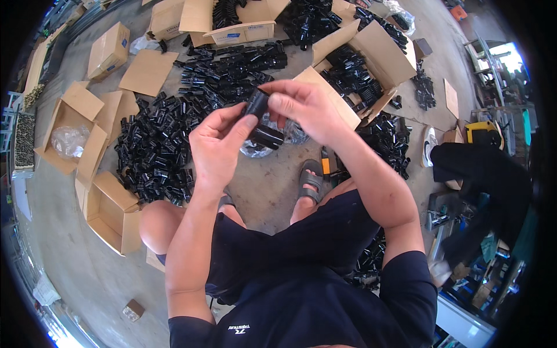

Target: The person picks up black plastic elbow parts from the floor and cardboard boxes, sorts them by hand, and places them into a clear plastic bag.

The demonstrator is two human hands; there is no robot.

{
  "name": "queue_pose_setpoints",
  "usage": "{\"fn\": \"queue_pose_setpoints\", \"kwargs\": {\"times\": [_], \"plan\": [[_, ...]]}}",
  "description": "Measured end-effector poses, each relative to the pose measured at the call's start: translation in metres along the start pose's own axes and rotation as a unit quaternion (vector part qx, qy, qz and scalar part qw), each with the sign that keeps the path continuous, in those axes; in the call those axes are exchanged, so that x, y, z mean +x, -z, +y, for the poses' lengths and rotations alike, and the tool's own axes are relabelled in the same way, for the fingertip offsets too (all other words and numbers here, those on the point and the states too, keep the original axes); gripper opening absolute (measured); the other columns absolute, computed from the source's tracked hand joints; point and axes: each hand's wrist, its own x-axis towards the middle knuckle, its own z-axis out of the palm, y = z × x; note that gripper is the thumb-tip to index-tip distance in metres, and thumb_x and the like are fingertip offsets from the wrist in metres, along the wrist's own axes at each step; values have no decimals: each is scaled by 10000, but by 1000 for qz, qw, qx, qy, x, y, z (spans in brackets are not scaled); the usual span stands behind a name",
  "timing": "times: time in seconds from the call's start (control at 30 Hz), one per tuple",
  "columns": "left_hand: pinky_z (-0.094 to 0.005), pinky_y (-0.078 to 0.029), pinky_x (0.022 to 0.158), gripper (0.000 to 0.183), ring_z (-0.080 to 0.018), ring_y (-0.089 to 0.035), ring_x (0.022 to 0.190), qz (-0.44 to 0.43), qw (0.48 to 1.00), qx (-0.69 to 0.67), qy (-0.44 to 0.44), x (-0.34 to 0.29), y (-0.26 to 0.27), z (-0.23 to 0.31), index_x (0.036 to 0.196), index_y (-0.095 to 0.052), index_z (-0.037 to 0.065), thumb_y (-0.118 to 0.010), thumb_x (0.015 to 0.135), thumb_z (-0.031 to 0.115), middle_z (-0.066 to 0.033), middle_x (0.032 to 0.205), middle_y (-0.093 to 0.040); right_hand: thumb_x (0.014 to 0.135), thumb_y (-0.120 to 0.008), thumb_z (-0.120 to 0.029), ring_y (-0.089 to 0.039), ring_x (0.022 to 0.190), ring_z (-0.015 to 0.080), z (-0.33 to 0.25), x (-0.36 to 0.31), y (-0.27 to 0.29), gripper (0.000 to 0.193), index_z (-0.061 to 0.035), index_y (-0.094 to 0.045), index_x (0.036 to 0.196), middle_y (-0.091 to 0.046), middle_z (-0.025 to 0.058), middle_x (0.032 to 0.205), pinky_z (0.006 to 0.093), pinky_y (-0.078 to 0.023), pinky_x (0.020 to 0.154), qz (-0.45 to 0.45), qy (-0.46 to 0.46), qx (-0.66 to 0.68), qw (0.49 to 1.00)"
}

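A black tubular fitting (256,104) is held up in front of me, above my feet. A second short black tube (268,137) angles off below it; I cannot tell whether both are one piece. My left hand (216,145) is closed on the fitting, thumb on the near side and fingers behind. At the fitting's upper end, my right hand (304,107) grips it between thumb and forefinger, its other fingers curled. Beneath the hands lies clear plastic wrap (255,151), partly hidden by them. A large heap of similar black fittings (152,139) spreads to the left.
Open cardboard boxes stand around: one filled with black fittings (354,75) at the right, another box (241,32) at the back, an emptied-looking box (110,214) at the left. A yellow-and-black tool (325,164) lies beside my right foot. A person in black trousers (487,180) is at the right.
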Motion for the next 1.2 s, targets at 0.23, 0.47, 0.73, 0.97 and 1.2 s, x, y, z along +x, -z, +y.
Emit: {"fn": "queue_pose_setpoints", "kwargs": {"times": [0.23, 0.47, 0.73, 0.97, 1.2], "plan": [[-363, -627, 786, 217, -280, -743, 906, 53, 987, -150, 24, 9, -2, 10, 1143, -670, -63, -668, 968, 65, -170, 1012, -734, 952, -632, -340, -708, 759, 296, 115, 70, 106, 354, -7, -751, 933, -740, 167, 883, 400, -575, 734, 3, -119, -536, 836], [-393, -619, 808, 223, -305, -734, 920, 69, 984, -164, 19, 21, 7, 16, 1147, -672, -54, -666, 971, 83, -182, 1043, -722, 873, -619, -221, -709, 882, 363, 293, 48, 137, 216, -62, -759, 919, -735, 175, 924, 464, -560, 815, -34, -135, -606, 783], [-336, -614, 791, 241, -235, -734, 873, 95, 976, -190, 47, 35, 11, 15, 1163, -655, -86, -674, 949, 23, -155, 1011, -727, 890, -582, -153, -722, 920, 354, 356, 13, 111, 192, -27, -683, 993, -708, 190, 1009, 465, -589, 795, -15, -178, -680, 711], [-426, -562, 888, 289, -282, -699, 961, 110, 985, -106, 75, 27, 13, 3, 1242, -604, -57, -604, 1005, 107, -185, 1094, -696, 874, -552, -141, -695, 1007, 325, 348, 3, 88, 277, 1, -683, 1073, -683, 197, 1111, 443, -588, 827, -95, -178, -717, 667], [-383, -623, 801, 192, -280, -726, 898, 104, 978, -174, 39, 28, 7, 9, 1130, -670, -31, -663, 960, 58, -158, 1038, -720, 847, -567, -89, -701, 1035, 329, 319, 9, 76, 254, 3, -678, 1057, -694, 199, 1125, 437, -583, 845, -30, -187, -632, 751]]}}
